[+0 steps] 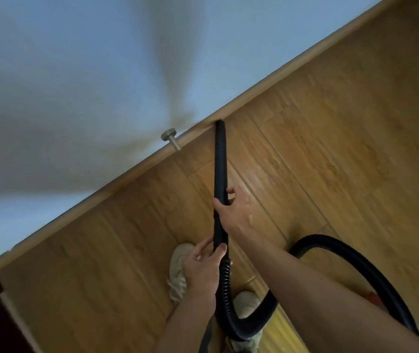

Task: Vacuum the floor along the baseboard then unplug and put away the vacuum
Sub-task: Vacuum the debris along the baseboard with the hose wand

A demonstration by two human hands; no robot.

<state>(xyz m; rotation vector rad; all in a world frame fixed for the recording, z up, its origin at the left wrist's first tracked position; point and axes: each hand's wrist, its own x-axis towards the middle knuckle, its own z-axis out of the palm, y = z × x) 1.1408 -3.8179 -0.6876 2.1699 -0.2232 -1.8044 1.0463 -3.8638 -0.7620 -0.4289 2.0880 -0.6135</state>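
While the tip of the black wand (220, 159) sits on the wood floor (343, 149) right where it meets the baseboard (292, 68), the step in hand looks to be the sweep along that edge. The right hand (233, 212) grips the wand about midway, its fingers (231, 191) curled round the tube. The left hand (203, 268) holds the lower end, thumb and fingers wrapped where the tube joins the ribbed hose (343, 247).

To do it well, the tip should ride flat in the corner and travel slowly along the board. The forward hand should steer and the rear hand should feed the hose. The metal door stop (170, 137) juts from the baseboard just beside the tip, so the wand needs to go round it rather than knock it. The hose loops behind the right forearm and between the pale shoes (177, 271), so I judge it a trip or snag risk when stepping sideways.

As for containers, none shows plainly. A small red patch (373, 299) behind the right forearm may be the vacuum's body, but it is too hidden to be sure, and its contents cannot be seen.
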